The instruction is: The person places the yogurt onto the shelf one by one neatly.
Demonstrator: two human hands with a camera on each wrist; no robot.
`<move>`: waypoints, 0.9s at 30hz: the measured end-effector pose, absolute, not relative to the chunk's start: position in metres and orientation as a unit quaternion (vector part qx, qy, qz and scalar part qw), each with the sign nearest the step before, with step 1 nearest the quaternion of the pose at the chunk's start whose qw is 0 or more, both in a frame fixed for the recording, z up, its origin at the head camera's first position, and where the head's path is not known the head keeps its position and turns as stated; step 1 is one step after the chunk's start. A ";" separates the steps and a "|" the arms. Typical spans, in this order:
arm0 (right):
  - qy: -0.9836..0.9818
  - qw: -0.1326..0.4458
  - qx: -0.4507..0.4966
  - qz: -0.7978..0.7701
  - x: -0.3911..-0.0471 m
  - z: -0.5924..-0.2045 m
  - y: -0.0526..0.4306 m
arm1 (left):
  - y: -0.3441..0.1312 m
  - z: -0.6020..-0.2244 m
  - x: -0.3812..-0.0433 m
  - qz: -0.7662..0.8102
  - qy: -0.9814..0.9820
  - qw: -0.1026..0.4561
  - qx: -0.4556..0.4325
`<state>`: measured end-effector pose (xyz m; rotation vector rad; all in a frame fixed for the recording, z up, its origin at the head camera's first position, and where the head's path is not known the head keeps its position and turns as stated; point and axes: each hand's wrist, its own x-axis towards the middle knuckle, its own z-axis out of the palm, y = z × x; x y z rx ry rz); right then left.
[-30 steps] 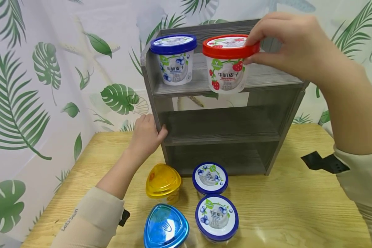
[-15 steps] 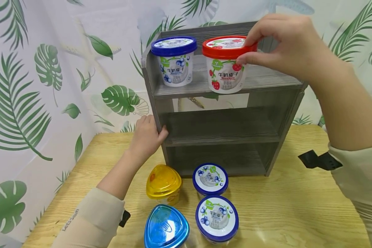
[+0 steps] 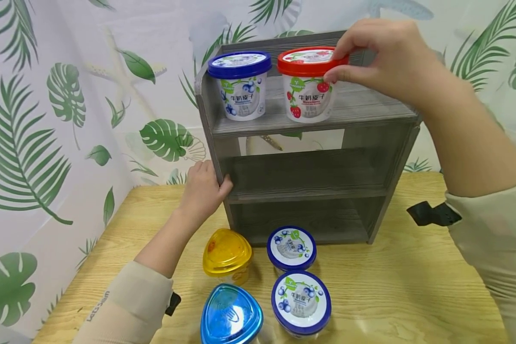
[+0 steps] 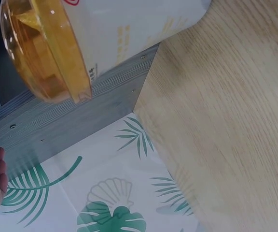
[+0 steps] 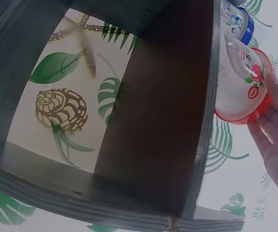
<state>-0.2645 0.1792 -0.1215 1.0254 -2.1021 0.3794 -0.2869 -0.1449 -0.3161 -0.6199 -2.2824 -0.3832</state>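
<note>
My right hand (image 3: 382, 59) pinches the red lid of a strawberry tub (image 3: 309, 95) at its right side, thumb in front and fingers over the rim. The tub is upright at the top shelf of a grey wooden shelf unit (image 3: 309, 196). To its left on that shelf stands a blueberry tub (image 3: 242, 95) with a blue lid. My left hand (image 3: 204, 188) grips the left side panel of the unit, thumb on the front edge, fingers hidden behind. In the right wrist view the strawberry tub (image 5: 243, 87) shows from below, with my fingers at its red rim.
On the wooden table (image 3: 395, 286) before the unit stand two blueberry tubs (image 3: 291, 246), a yellow-lidded tub (image 3: 227, 253) and a blue-lidded triangular tub (image 3: 231, 313). A leaf-patterned wall covering (image 3: 155, 71) rises behind. The yellow-lidded tub (image 4: 47, 48) stands close beside the unit.
The right hand and the strawberry tub have shifted slightly left and back onto the top shelf, toward the blueberry tub. My left hand has stayed on the side panel.
</note>
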 end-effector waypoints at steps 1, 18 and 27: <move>-0.822 0.377 0.400 0.150 -0.266 -0.122 0.179 | -0.145 -0.316 -0.287 -0.150 -0.888 0.363 -0.240; -0.854 0.333 0.356 0.182 -0.280 -0.125 0.179 | -0.145 -0.314 -0.287 -0.147 -0.893 0.355 -0.234; -0.849 0.329 0.372 0.184 -0.284 -0.125 0.178 | -0.146 -0.315 -0.287 -0.149 -0.893 0.354 -0.235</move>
